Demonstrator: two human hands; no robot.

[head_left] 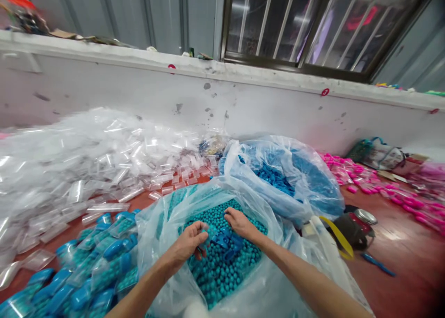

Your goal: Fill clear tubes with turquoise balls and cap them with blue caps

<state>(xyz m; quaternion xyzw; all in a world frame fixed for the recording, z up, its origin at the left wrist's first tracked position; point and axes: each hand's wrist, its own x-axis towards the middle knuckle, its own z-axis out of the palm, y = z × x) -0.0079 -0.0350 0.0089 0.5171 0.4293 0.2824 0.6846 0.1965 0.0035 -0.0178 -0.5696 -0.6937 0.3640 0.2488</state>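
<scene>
A clear plastic bag (163,253) stands wide open before me, filled with teal beads (222,271). Several blue plastic caps (227,244) lie on the beads in the middle. Over the left part of the beads, my left hand (191,239) is closed around a small clear plastic container (210,232), only partly visible, with teal showing through it. My right hand (239,223) is just above the beads and beside the blue caps. Its fingers are curled in with the tips close together; what they hold, if anything, is hidden.
Filled containers with blue caps (114,248) are heaped at left, below a large pile of clear empty containers (104,165). Behind stands another bag (316,188) with blue parts (274,176). Pink pieces (368,179) and a blue tool (378,264) lie on the red floor at right.
</scene>
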